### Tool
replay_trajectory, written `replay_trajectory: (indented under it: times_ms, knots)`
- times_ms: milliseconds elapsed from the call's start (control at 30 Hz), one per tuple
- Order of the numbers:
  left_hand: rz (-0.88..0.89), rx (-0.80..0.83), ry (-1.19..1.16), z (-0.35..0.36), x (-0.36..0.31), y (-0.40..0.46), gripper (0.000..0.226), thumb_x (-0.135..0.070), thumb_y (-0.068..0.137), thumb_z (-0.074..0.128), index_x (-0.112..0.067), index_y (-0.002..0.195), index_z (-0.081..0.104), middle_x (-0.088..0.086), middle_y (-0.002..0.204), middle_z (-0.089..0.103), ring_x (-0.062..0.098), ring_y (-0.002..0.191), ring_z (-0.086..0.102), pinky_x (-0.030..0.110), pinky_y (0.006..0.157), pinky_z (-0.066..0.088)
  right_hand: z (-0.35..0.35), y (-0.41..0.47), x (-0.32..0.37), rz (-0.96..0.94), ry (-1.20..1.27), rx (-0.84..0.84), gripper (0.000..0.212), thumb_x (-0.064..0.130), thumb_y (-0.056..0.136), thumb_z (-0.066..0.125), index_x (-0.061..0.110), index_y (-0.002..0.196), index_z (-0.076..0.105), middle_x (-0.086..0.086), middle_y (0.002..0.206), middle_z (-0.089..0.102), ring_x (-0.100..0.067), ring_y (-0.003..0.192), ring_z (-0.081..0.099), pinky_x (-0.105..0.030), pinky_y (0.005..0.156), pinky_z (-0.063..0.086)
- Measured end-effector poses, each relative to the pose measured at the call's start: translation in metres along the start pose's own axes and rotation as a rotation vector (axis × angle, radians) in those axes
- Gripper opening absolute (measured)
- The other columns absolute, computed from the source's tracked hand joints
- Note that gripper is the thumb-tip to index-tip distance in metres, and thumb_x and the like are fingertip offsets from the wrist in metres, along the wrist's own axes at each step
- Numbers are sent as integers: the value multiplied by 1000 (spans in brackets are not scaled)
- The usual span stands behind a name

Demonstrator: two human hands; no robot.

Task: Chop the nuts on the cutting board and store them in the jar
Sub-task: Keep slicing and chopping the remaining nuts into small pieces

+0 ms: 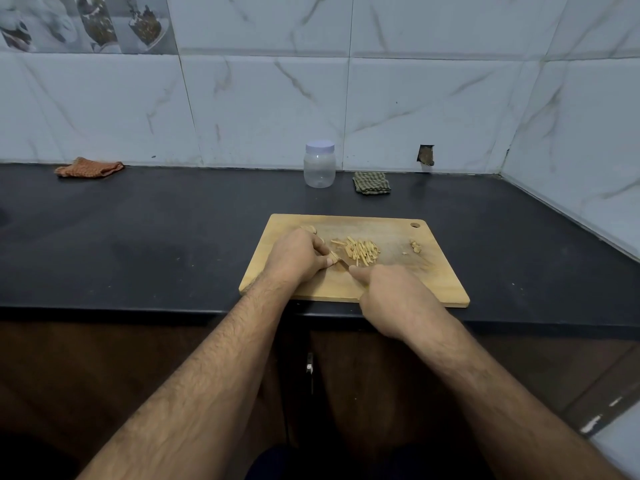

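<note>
My left hand (300, 255) pinches a nut against the cutting board (384, 289) at frame center; my right hand (394, 299), just below and right, grips the knife (343, 264), blade pointing up-left toward that nut. Slivers (360, 251) lie just right; the capped jar (319, 164) stands well above

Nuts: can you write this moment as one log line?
step: chopping | left hand: holds nut | right hand: grips knife | jar: lidded, empty

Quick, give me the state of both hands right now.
Left hand: fingers curled, holding a nut down on the cutting board.
Right hand: gripping the knife, forefinger stretched along it.
</note>
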State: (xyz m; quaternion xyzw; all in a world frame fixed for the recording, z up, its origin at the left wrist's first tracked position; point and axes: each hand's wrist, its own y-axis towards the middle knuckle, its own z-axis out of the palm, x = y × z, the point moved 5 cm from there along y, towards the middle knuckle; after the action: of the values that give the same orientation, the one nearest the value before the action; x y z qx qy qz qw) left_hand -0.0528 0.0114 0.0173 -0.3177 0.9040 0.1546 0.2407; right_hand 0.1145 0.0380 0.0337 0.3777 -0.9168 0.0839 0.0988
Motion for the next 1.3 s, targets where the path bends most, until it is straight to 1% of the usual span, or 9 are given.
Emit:
replay_trajectory:
  times_ms: [100,233,367,500,667,900,1133,1233,1300]
  knots:
    - [2,-29,3,0,1,-1,26,-32,84,76,-23,109,74,-4,106,70,12,98,61,25,81,46,-3,2,1,-3,15,4,70,4,94,49,41,151,33,-7,144,50,-24,120,55,-38,93,54]
    - [-13,-48,-31,2,4,1,21,-32,83,78,-24,101,74,-5,96,68,10,85,57,24,74,43,-7,10,6,-22,41,-45,66,7,95,46,40,151,34,-6,145,51,-23,120,55,-35,95,52]
    - [-12,-41,-32,5,5,3,22,-33,82,78,-25,102,75,-8,89,64,9,84,57,24,74,44,-5,19,11,-23,51,-34,66,7,95,47,39,151,35,-6,147,49,-24,130,50,-35,101,48]
    - [-3,-37,-20,5,5,4,22,-34,83,77,-25,104,75,-5,96,70,10,85,57,24,72,43,-3,22,15,-40,53,-33,64,8,94,47,39,150,38,-5,146,51,-23,128,50,-34,98,48]
    - [-4,-27,-18,4,6,4,21,-33,84,77,-25,103,75,-10,84,63,11,86,60,25,73,45,-2,25,18,-35,9,-16,65,7,95,47,39,150,35,-6,144,53,-24,126,53,-37,99,50]
    - [-14,-25,-17,2,2,1,19,-33,84,76,-25,101,76,-6,95,71,11,89,62,26,75,48,-4,21,19,-53,-29,12,65,7,96,46,38,152,33,-8,142,52,-25,125,52,-37,99,49]
    - [-12,-21,-18,1,2,0,19,-32,85,76,-24,103,76,-5,104,72,12,97,63,29,85,51,2,-3,-3,-19,11,2,70,4,94,48,40,151,33,-6,145,49,-24,122,53,-39,94,52]
    - [-24,-27,-43,2,4,1,20,-32,83,77,-24,102,76,-6,104,71,10,96,62,27,81,49,0,-2,-4,-15,26,-14,70,4,93,48,40,151,34,-5,144,51,-23,116,57,-37,88,54]
    - [-28,-45,-55,3,5,1,24,-33,82,78,-23,104,75,-9,94,66,9,89,58,24,76,44,-2,2,-1,-23,47,-35,69,5,93,47,39,151,34,-6,141,54,-23,112,60,-33,82,54]
